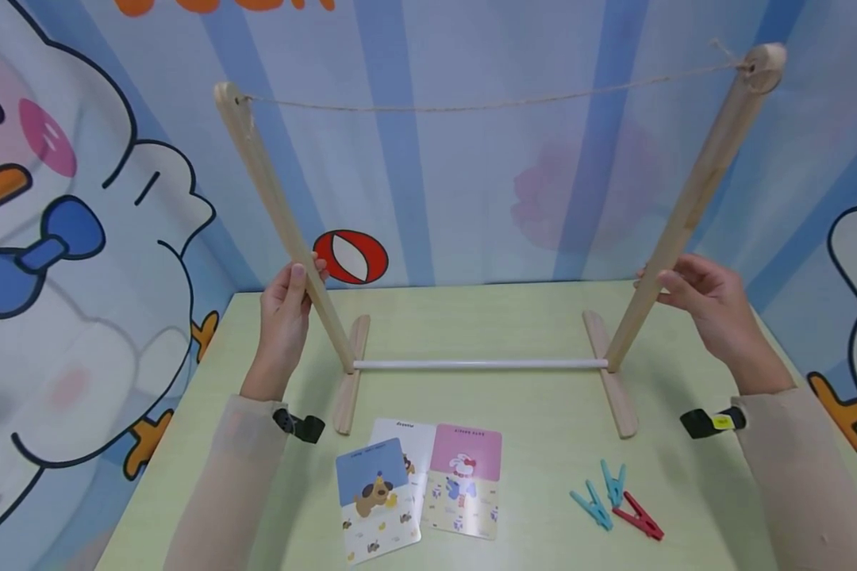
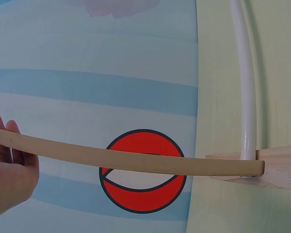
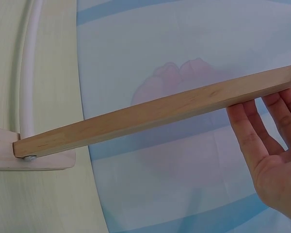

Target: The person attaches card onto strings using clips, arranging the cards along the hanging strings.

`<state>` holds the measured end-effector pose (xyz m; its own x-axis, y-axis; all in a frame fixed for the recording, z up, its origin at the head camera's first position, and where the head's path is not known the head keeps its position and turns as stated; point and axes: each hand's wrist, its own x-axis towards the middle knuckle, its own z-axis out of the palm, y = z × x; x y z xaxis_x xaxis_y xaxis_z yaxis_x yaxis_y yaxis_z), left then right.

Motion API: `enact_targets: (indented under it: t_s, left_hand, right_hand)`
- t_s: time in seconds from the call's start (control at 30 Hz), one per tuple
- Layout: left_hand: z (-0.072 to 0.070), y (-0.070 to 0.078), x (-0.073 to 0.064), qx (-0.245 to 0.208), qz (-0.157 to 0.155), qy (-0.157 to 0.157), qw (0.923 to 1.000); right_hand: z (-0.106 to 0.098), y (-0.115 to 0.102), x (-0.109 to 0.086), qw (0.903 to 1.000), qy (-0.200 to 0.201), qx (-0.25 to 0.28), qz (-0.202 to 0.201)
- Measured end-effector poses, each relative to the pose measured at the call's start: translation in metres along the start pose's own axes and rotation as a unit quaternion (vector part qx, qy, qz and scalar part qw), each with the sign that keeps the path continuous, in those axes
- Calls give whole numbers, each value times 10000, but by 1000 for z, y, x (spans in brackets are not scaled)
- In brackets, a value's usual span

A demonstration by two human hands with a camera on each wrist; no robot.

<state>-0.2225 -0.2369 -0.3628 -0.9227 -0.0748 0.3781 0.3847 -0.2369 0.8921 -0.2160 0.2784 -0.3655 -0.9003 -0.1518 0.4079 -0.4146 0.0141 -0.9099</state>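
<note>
Wooden drying stand [image 1: 700, 190] upright on the bench [image 1: 528, 484], steadied at both sides. Clock positions refer to the head view, centred on the middle of the white rod [image 1: 481, 365]. The left hand [image 1: 284, 313], between nine and ten o'clock, grips the left post [image 1: 278, 206] between thumb and fingers; the right hand [image 1: 710, 313], between two and three o'clock, likewise grasps the opposite post. Each post rises from a flat wooden foot, at nine and three o'clock, with the rod spanning the two. At twelve o'clock a thin string [image 1: 436, 109] joins the post tops, sagging slightly, its loose ends projecting at the right-hand knot.

Toward seven o'clock lie three cards: a blue dog card [image 1: 374, 500] overlapping a white card [image 1: 400, 434], with a pink rabbit card [image 1: 464, 480] alongside. Between four and five o'clock are two blue clips [image 1: 591, 505] and a red clip [image 1: 639, 515].

Only the head view includes the string, cards and clips. The right wrist view alone reveals a metal screw head [image 3: 31, 158] at the post's base, and shows fingertips against the post's lower edge.
</note>
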Motion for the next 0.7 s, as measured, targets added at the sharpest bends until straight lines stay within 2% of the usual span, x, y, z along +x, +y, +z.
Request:
enact_targets:
  t_s: [0.5,0.7]
  left_hand:
    - [-1,2,-4,168,-46,20,9998]
    - [-1,2,-6,166,-29,13,9999]
  right_hand:
    - [1,-4,-4,10000,-5,-1,15]
    - [2,-4,-7,9997,59,-225,84]
